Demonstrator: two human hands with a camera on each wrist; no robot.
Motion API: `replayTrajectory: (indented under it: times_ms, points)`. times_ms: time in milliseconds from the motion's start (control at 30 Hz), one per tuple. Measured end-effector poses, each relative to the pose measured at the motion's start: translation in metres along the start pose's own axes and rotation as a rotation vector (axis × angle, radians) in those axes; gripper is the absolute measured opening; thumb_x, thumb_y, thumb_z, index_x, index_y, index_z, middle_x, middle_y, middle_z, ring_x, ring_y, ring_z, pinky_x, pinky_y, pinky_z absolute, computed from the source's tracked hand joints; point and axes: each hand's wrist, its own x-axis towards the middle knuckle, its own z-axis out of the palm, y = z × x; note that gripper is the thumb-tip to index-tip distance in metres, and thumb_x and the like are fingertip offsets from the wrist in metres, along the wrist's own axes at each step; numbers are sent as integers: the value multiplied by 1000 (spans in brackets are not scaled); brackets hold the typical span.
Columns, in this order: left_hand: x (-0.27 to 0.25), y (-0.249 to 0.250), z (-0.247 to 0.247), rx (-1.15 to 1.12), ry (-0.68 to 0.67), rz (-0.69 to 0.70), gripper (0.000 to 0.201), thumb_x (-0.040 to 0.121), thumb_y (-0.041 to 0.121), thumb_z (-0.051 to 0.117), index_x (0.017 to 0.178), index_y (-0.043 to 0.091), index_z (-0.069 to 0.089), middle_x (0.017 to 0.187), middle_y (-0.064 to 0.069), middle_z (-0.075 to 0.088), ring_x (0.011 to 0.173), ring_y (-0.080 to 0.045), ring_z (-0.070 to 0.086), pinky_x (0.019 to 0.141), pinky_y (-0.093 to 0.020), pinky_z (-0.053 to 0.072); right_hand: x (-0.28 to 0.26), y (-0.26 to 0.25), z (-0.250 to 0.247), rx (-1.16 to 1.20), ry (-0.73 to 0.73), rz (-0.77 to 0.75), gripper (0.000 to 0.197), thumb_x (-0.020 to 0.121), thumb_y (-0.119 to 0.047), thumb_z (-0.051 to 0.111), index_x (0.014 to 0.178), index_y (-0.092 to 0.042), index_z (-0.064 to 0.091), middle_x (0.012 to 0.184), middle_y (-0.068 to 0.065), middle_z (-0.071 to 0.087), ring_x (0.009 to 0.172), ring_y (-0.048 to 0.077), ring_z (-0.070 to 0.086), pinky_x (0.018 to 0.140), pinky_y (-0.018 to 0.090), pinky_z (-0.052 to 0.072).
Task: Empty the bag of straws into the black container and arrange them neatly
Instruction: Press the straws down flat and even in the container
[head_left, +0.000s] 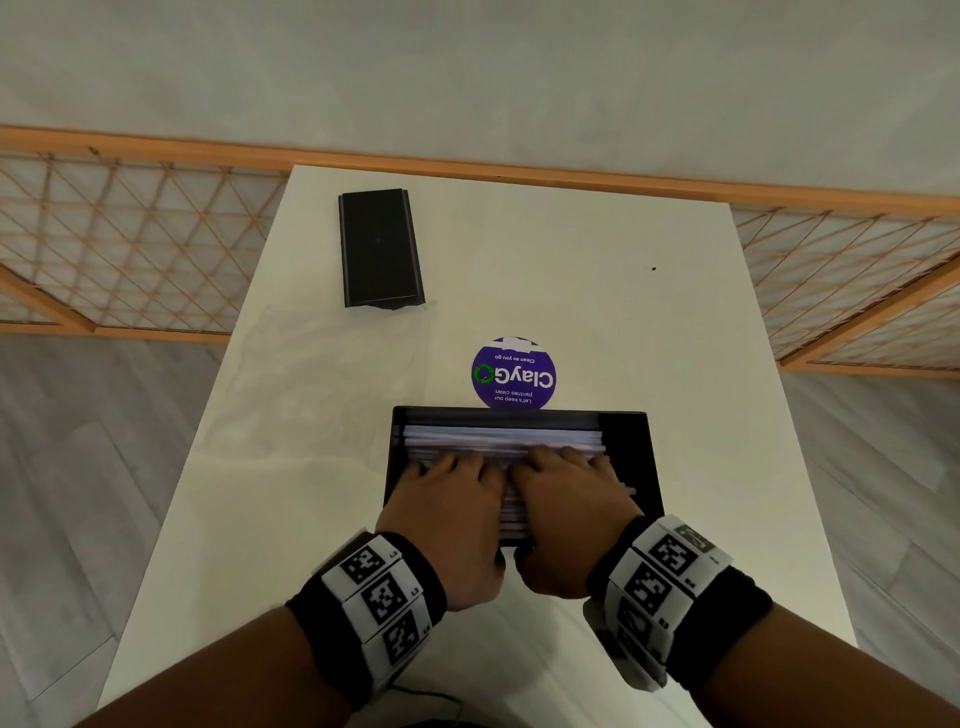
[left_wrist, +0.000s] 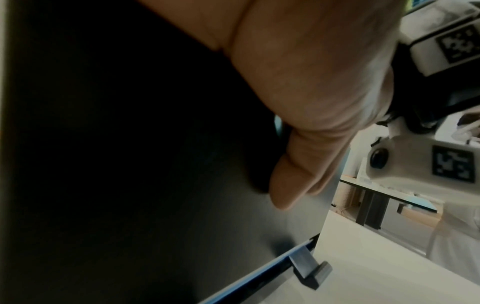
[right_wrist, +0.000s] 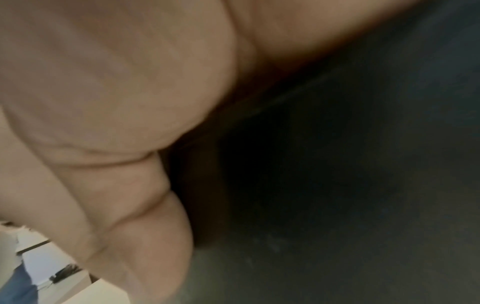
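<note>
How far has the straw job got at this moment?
Done: the straws lie in the black container; the clear bag lies flat on the table. In hand: left hand and right hand press on them. Left: evening the stack.

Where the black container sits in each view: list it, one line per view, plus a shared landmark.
Head: black container low centre, under both hands.
Left wrist: its dark outer wall fills the left, thumb against it.
Right wrist: dark wall fills the right.
Shared landmark: white table.
</note>
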Motion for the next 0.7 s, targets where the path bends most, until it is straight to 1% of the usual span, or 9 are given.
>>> replayTrajectory:
  times_ms: [133,200,267,367,467,567,633,700]
  points:
    - [1,0,3,-10,14,-5,71,83,50,60,145,27,36,142,3,45,134,-21,44,115,-40,34,1,1,2,67,26,-4,79,69,-45,66,141,-29,38,141,-6,50,131,23,47,115,47,30]
    - [0,0,4,-23,23,-5,75,82,51,60,148,28,33,144,4,45,135,-21,44,118,-40,31,0,1,4,76,37,3,80,69,-45,65,142,-29,36,142,-7,49,133,23,45,115,47,29]
    - [-1,-1,4,-30,27,-7,73,82,51,60,147,29,35,143,4,46,135,-21,44,119,-39,29,-1,0,4,60,29,16,74,71,-46,65,138,-30,40,139,-6,49,130,24,45,112,47,30]
    - [-1,0,2,-22,44,-2,63,81,50,60,137,28,43,136,3,46,129,-20,44,112,-39,34,0,0,2,36,-4,33,66,71,-48,65,132,-30,47,131,-3,45,123,26,45,108,49,33]
    - [0,0,1,-18,31,2,61,81,49,61,135,26,46,133,2,45,126,-21,46,107,-38,37,2,1,1,60,-15,32,64,70,-46,64,130,-29,48,129,-5,51,123,25,48,109,49,33]
    - [1,0,2,-29,27,-4,65,81,49,61,140,26,43,136,3,49,129,-21,47,111,-38,36,1,2,2,89,13,30,67,69,-44,65,131,-29,46,133,-7,54,127,23,48,113,48,30]
    - [-1,0,2,-22,34,0,64,81,49,61,139,25,44,136,3,49,130,-21,46,113,-38,35,0,2,3,73,11,30,65,70,-46,65,130,-28,48,133,-7,53,127,24,47,111,47,30]
    - [-2,0,1,-16,30,18,59,82,46,61,135,25,47,134,3,45,128,-21,46,110,-38,37,1,3,2,47,-5,35,64,70,-50,65,128,-29,50,131,-6,52,125,25,47,109,48,32]
